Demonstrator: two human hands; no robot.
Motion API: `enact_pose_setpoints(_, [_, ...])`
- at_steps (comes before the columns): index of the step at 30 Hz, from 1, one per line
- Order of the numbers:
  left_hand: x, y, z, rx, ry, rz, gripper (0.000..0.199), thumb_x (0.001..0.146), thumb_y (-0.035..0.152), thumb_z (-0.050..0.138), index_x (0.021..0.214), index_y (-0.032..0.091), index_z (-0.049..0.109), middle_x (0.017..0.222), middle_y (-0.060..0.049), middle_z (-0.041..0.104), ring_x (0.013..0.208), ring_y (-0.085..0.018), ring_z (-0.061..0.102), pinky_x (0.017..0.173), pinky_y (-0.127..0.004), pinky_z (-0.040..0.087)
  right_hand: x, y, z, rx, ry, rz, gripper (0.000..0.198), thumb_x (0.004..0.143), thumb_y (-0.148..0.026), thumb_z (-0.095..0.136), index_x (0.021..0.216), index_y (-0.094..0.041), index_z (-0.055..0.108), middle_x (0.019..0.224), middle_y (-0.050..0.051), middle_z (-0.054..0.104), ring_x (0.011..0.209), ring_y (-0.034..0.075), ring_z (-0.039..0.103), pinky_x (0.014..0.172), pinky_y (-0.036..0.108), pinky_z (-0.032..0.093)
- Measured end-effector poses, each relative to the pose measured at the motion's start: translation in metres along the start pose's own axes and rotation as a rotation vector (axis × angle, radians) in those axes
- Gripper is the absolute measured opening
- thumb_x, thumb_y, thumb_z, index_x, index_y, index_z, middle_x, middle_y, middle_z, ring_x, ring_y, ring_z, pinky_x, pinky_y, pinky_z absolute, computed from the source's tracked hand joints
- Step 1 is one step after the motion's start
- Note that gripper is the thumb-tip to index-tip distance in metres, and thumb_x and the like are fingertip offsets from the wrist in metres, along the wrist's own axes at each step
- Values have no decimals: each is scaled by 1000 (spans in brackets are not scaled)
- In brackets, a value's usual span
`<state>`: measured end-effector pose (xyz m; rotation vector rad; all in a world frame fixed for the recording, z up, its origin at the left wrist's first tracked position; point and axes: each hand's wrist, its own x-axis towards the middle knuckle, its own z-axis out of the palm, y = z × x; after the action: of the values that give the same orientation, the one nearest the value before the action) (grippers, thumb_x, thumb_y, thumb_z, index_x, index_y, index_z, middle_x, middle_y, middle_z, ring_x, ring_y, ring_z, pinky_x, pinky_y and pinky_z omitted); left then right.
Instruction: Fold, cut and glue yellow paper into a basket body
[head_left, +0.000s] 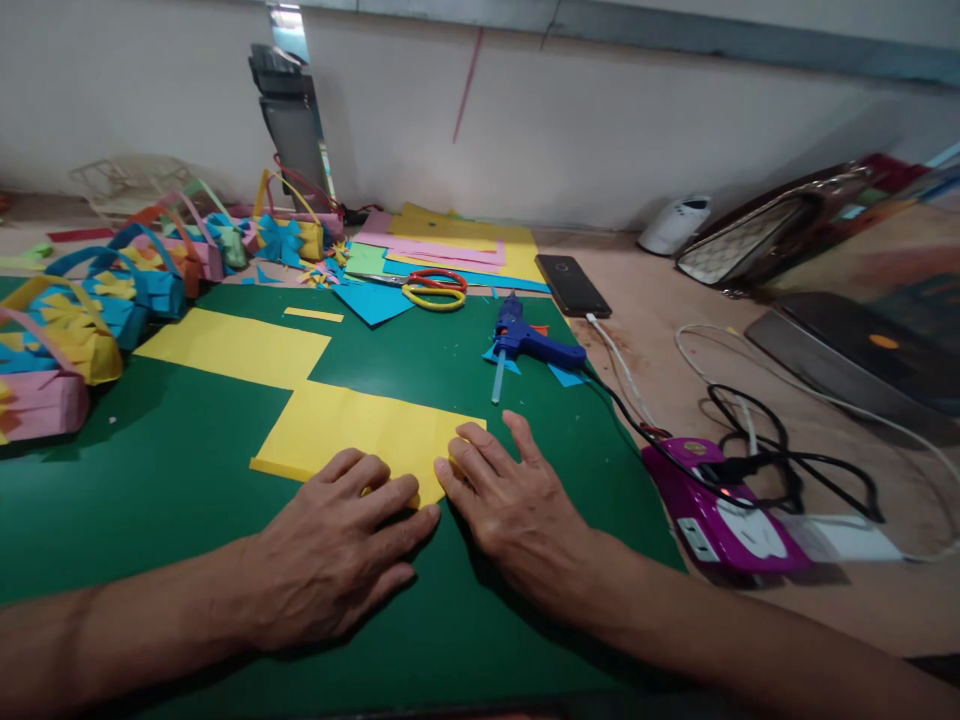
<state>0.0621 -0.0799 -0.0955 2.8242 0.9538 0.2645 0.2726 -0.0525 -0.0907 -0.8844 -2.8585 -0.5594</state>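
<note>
A yellow sheet of paper [360,425] lies on the green mat, with a narrow fold along its near left edge. My left hand [330,555] rests on its near edge, fingers bent and slightly apart, thumb off the paper. At the sheet's right end, my right hand [517,490] lies with fingers spread and fingertips on the paper; its thumb is hidden. Behind and to the left is a second yellow sheet [232,347]. A blue hot glue gun [525,338] with a clear glue stick lies beyond my right hand. Scissors [431,288] with red and yellow handles sit farther back.
Several small paper baskets [112,300] stand along the left. Coloured paper sheets [465,240] and a phone [572,285] lie at the back. A dark bottle [291,130] leans near the wall. Right of the green mat [187,500], cords run to a purple power strip [724,510].
</note>
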Motion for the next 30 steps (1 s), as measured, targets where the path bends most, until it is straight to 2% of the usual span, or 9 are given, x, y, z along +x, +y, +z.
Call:
enact_pose_setpoints(8, [0,-2,6,-22,29,19,29,93,30,44,117,16,52,104,-8,55,87,-24,42,75,-42,34,1,0,0,32,-14,1,20,87,-14,45,98,-13,62,96,12,60,102,28,47,94,52,25])
enact_pose_setpoints(11, [1,-1,5,-32,24,19,27,93,30,44,115,16,53,104,-8,54,87,-25,41,76,-43,34,3,4,2,118,-41,42,22,86,-10,43,96,-14,62,93,11,61,96,27,49,95,51,23])
enact_pose_setpoints(15, [1,-1,3,-36,30,23,27,93,30,45,115,16,52,105,-9,53,87,-25,41,79,-45,34,10,11,3,407,-81,220,22,86,-8,45,92,-17,63,91,7,64,88,21,52,94,47,21])
enact_pose_setpoints(18, [0,-2,3,-41,32,21,28,92,31,46,116,16,52,104,-9,53,88,-25,41,82,-46,34,18,14,2,606,-86,377,17,89,-15,48,89,-18,64,87,5,67,86,19,53,89,41,23])
enact_pose_setpoints(20, [1,-2,3,-47,23,14,29,92,31,46,116,16,52,105,-9,53,89,-25,41,84,-47,34,23,13,1,675,-98,434,13,88,-19,52,82,-18,64,84,3,68,85,19,53,86,39,23])
enact_pose_setpoints(24, [1,-1,4,-49,22,8,28,91,31,48,115,17,53,104,-8,53,89,-25,41,87,-48,33,29,11,1,702,-141,493,18,82,-17,60,64,-17,58,72,0,66,79,17,51,83,38,22])
enact_pose_setpoints(30, [0,-2,5,-48,42,8,27,92,31,47,114,18,53,104,-8,54,90,-25,42,90,-49,32,28,7,6,587,-115,461,19,83,-16,58,64,-16,56,72,2,64,81,19,51,88,42,19])
